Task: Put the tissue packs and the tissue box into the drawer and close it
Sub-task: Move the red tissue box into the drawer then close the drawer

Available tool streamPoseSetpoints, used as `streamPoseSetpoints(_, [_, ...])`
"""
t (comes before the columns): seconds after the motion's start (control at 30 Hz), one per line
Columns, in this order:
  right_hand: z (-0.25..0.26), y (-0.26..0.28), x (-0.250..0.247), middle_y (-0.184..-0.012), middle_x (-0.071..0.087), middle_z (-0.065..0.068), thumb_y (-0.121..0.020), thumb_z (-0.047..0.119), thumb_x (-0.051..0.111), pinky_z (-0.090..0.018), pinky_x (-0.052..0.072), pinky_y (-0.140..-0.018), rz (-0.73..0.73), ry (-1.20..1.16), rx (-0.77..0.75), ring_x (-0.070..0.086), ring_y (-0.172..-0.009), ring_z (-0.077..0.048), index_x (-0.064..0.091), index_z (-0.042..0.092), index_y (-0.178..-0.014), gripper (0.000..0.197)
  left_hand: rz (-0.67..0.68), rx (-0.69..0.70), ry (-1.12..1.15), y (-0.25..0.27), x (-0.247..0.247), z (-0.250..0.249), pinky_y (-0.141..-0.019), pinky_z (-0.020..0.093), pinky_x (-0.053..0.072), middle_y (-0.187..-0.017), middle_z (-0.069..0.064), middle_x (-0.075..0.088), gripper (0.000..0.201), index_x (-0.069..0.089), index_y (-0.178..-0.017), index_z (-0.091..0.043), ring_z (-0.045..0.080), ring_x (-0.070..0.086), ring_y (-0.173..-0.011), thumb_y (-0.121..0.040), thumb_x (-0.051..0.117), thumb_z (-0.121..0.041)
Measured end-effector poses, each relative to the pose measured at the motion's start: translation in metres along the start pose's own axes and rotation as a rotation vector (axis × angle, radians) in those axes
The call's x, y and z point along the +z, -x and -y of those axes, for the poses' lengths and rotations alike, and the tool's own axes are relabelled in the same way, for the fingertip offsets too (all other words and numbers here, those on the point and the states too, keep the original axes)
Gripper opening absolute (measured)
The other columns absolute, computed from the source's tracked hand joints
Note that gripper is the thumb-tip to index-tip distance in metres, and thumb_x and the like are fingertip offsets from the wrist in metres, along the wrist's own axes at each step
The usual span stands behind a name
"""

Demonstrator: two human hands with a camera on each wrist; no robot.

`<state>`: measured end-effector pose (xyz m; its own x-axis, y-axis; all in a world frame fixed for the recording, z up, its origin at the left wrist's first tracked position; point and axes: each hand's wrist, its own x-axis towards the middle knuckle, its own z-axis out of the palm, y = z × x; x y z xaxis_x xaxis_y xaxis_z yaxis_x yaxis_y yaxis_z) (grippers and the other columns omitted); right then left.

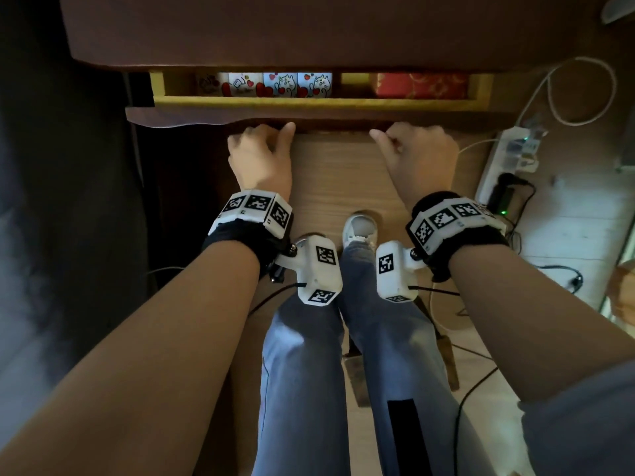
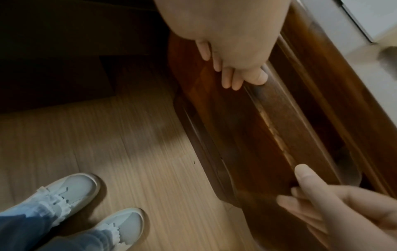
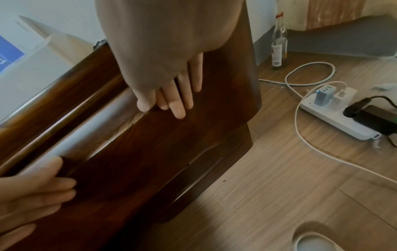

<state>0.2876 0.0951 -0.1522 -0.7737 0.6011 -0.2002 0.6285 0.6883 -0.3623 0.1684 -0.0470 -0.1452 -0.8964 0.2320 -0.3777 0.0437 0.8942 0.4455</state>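
The drawer (image 1: 309,104) stands open by a narrow gap under the dark desktop. Inside, a row of white tissue packs (image 1: 278,84) with cats and red hearts lies on the left. A red tissue box (image 1: 421,85) lies on the right. Both hands are against the dark wooden drawer front (image 1: 192,116). My left hand (image 1: 261,149) lies with straight fingers (image 2: 227,79) flat on the panel and its thumb at the top edge. My right hand (image 1: 417,151) does the same further right, its fingers (image 3: 178,101) spread flat on the wood (image 3: 171,152).
A white power strip (image 1: 505,163) with chargers and cables lies on the wooden floor to the right. A glass bottle (image 3: 279,49) stands by the wall. My legs and white shoes (image 2: 71,191) are below the drawer. The desktop (image 1: 309,29) overhangs it.
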Motion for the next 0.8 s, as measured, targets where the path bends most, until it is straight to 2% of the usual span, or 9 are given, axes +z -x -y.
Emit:
streamPoseSetpoints(0.13, [-0.002, -0.006, 0.009, -0.055, 0.062, -0.016, -0.091, 0.045, 0.048, -0.029, 0.03, -0.053, -0.08, -0.008, 0.025, 0.058, -0.053, -0.033, 0.062, 0.006, -0.064, 0.049, 0.02, 0.02, -0.023, -0.009, 0.009, 0.002, -0.088, 0.033, 0.036, -0.105, 0.016, 0.068, 0.041, 0.069, -0.1, -0.006, 0.033, 0.048, -0.112, -0.095, 0.044, -0.039])
streamPoseSetpoints(0.23, [-0.002, -0.01, 0.016, -0.049, 0.058, -0.014, -0.09, 0.043, 0.05, -0.027, 0.026, -0.05, -0.154, -0.016, 0.05, 0.054, -0.045, -0.031, 0.056, 0.007, -0.055, 0.051, 0.04, 0.019, -0.005, -0.014, 0.014, 0.002, -0.09, 0.034, 0.035, -0.109, 0.016, 0.067, 0.041, 0.068, -0.102, -0.006, 0.033, 0.045, -0.115, -0.097, 0.042, -0.037])
streamPoseSetpoints(0.37, [-0.004, -0.021, 0.017, -0.057, 0.062, -0.017, -0.092, 0.047, 0.045, -0.03, 0.029, -0.053, -0.102, -0.036, 0.074, 0.056, -0.052, -0.033, 0.06, 0.004, -0.061, 0.055, 0.03, 0.056, 0.026, -0.028, 0.018, 0.005, -0.092, 0.034, 0.035, -0.112, 0.013, 0.067, 0.04, 0.068, -0.104, -0.009, 0.033, 0.043, -0.117, -0.097, 0.041, -0.038])
streamPoseSetpoints(0.47, [-0.004, -0.033, 0.015, -0.063, 0.064, -0.018, -0.093, 0.049, 0.043, -0.03, 0.028, -0.057, -0.1, -0.045, 0.086, 0.052, -0.056, -0.03, 0.062, 0.003, -0.067, 0.056, 0.024, 0.087, 0.047, -0.04, 0.02, 0.003, -0.092, 0.033, 0.034, -0.112, 0.01, 0.068, 0.041, 0.068, -0.103, -0.01, 0.033, 0.043, -0.118, -0.097, 0.04, -0.039])
streamPoseSetpoints(0.57, [-0.003, -0.045, 0.016, -0.07, 0.066, -0.018, -0.093, 0.052, 0.038, -0.03, 0.028, -0.06, -0.091, -0.042, 0.112, 0.059, -0.066, -0.035, 0.062, 0.005, -0.072, 0.057, 0.011, 0.064, 0.08, -0.053, 0.022, -0.003, -0.094, 0.032, 0.034, -0.114, 0.009, 0.067, 0.042, 0.068, -0.103, -0.01, 0.032, 0.042, -0.12, -0.096, 0.041, -0.041])
streamPoseSetpoints(0.67, [-0.002, -0.054, 0.017, -0.079, 0.069, -0.019, -0.093, 0.053, 0.037, -0.03, 0.028, -0.063, -0.091, -0.05, 0.137, 0.061, -0.076, -0.037, 0.064, 0.006, -0.077, 0.057, 0.008, 0.023, 0.099, -0.063, 0.022, -0.007, -0.102, 0.036, 0.033, -0.116, 0.006, 0.066, 0.042, 0.069, -0.103, -0.013, 0.032, 0.04, -0.124, -0.095, 0.042, -0.045])
streamPoseSetpoints(0.8, [-0.003, -0.056, 0.02, -0.084, 0.07, -0.019, -0.093, 0.053, 0.038, -0.029, 0.028, -0.065, -0.084, -0.101, 0.176, 0.061, -0.083, -0.037, 0.064, 0.007, -0.08, 0.055, 0.022, 0.016, 0.083, -0.067, 0.022, -0.005, -0.103, 0.038, 0.03, -0.116, 0.006, 0.066, 0.043, 0.069, -0.101, -0.014, 0.031, 0.039, -0.124, -0.094, 0.042, -0.047])
